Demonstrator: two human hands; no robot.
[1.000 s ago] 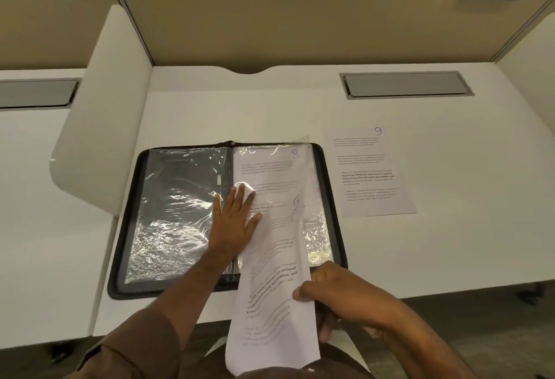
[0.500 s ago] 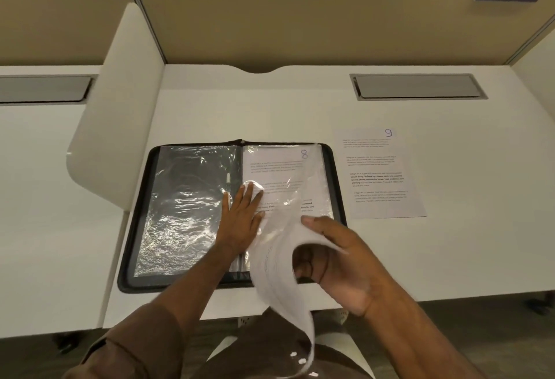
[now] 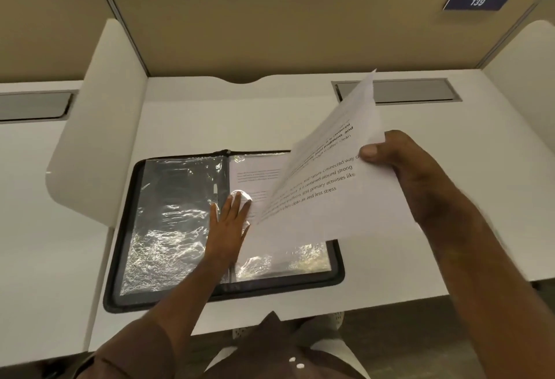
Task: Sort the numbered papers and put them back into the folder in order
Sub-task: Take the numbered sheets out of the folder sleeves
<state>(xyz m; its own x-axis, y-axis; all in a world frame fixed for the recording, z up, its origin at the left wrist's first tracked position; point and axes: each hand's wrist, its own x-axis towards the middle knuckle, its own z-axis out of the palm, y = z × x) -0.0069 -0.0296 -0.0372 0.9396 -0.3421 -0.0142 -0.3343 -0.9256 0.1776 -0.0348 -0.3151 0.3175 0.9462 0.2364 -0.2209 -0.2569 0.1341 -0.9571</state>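
Paper (image 3: 324, 198) raised in right hand (image 3: 402, 168), left hand (image 3: 229, 222) flat

Sign (image 3: 477, 2) — dark blue plate on the partition, up and beyond the right grip (image 3: 402, 168), white digits "139".

Held sheet (image 3: 324, 180) — pinched at its edge by the right grip, tilted, print running uphill. Legible fragments: "...nature-connected way o...", "...is centered around strong", "...and primary activities like", "...offers clean air and less stress". Nearer the top, in bold, "...centered", "...local traditions, and", then "...offers clean". Line starts are blurred.

Page in folder sleeve (image 3: 258, 174) — just beyond the left grip (image 3: 229, 222), under clear plastic; printed lines too small to read.
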